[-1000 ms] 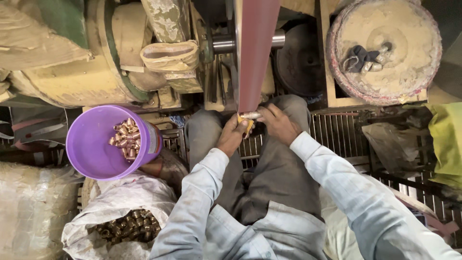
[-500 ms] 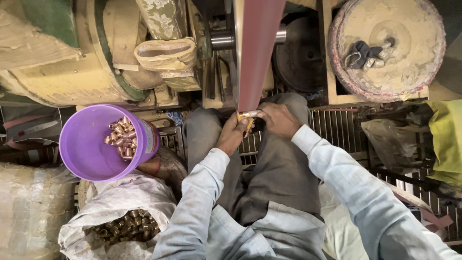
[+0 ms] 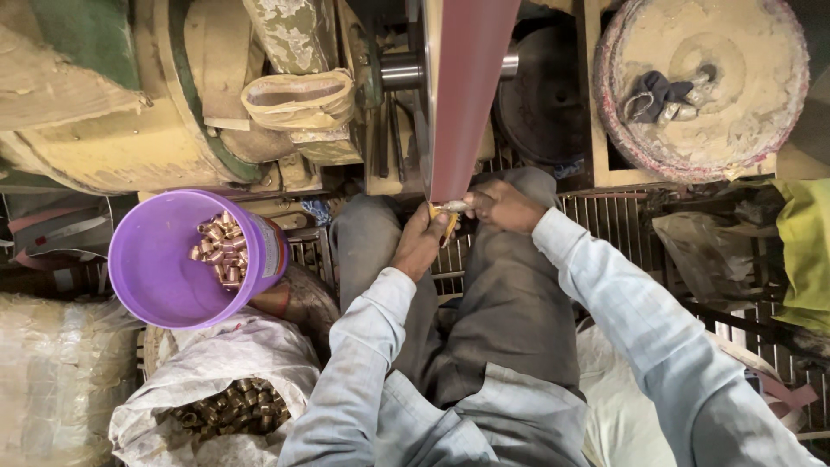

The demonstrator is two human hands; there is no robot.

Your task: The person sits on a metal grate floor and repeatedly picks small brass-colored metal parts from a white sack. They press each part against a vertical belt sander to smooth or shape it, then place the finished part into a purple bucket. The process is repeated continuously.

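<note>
Cluttered, dusty workshop. Both hands, left hand (image 3: 421,244) and right hand (image 3: 504,205), pinch a small metal piece (image 3: 451,207) against the red sanding belt (image 3: 467,95) just above. A slip could abrade fingertips

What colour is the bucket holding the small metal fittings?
Purple bucket, seen in the head view, with copper-coloured fittings inside.
</note>
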